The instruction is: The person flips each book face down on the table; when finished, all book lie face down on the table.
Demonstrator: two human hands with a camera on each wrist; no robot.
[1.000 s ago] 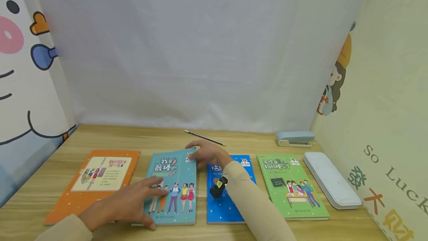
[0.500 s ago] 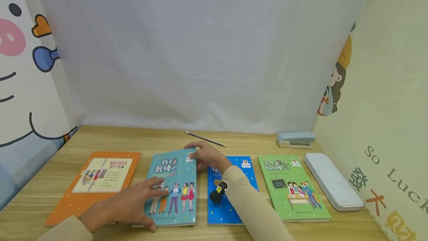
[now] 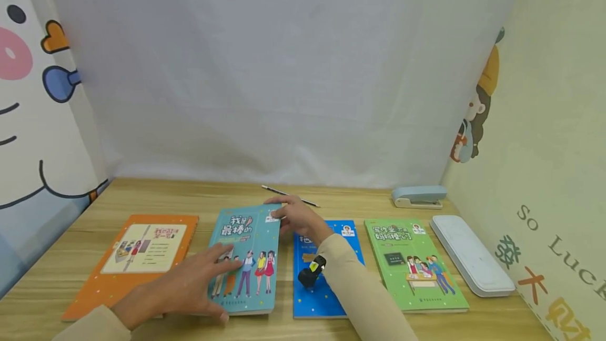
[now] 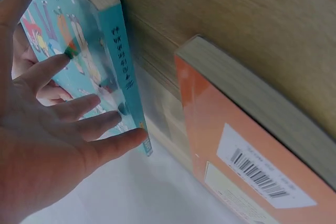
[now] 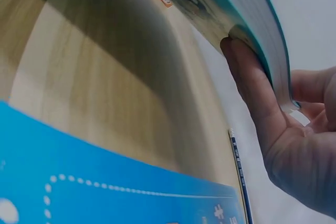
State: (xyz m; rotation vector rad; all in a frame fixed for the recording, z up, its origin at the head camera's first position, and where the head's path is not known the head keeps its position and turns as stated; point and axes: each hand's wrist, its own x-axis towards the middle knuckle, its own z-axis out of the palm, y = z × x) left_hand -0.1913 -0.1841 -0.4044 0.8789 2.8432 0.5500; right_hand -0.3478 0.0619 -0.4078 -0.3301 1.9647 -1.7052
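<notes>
A teal book (image 3: 258, 243) with cartoon children on its cover is raised over the table, tilted, its right side higher. My right hand (image 3: 303, 220) grips its top right corner; in the right wrist view one digit presses the underside of the book (image 5: 231, 9) and others lie on the far side. My left hand (image 3: 189, 283) spreads its straight fingers over the cover's lower left. In the left wrist view the little finger reaches the spine of the book (image 4: 123, 61). To the left lies an orange book (image 3: 113, 288), to the right a blue book (image 3: 307, 307), partly under my right forearm.
A green book (image 3: 395, 246) lies right of the blue one. Beside it is a white case (image 3: 473, 257), with a light blue stapler (image 3: 418, 194) behind. A pencil (image 3: 310, 203) lies at the back, before the white curtain (image 3: 284, 93). Printed curtains flank both sides.
The teal book has risen slightly and shifted a little away from me, held by the right hand. The left hand has followed it slightly. The other books stay put.
</notes>
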